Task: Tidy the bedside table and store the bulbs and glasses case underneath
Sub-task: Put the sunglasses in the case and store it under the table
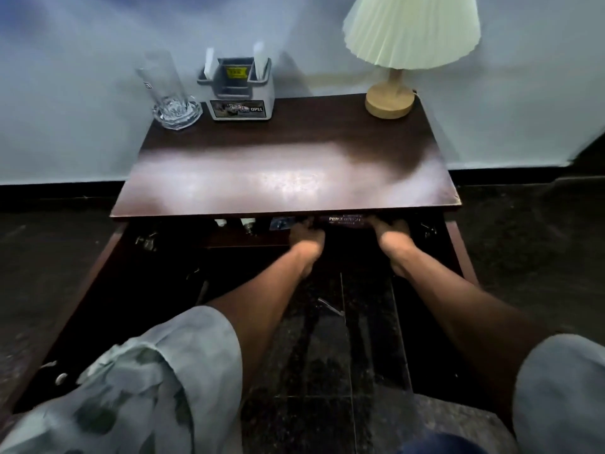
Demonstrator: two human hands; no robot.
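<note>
The dark wooden bedside table point(288, 178) fills the middle of the view. Both my arms reach under its front edge. My left hand point(306, 239) and my right hand point(394, 239) hold the ends of a dark glasses case point(343, 220) with pale lettering, just inside the shadowed space below the top. Two white bulbs point(234, 223) lie on the inner shelf to the left of the case, partly hidden by the tabletop. A small bluish item point(281, 222) sits between the bulbs and my left hand.
On the tabletop stand a tall glass point(170, 93) in a glass ashtray at back left, a grey organiser box point(240, 93) beside it, and a lamp point(393, 96) with a pleated shade at back right. Cabinet doors hang open on both sides. Dark tiled floor lies below.
</note>
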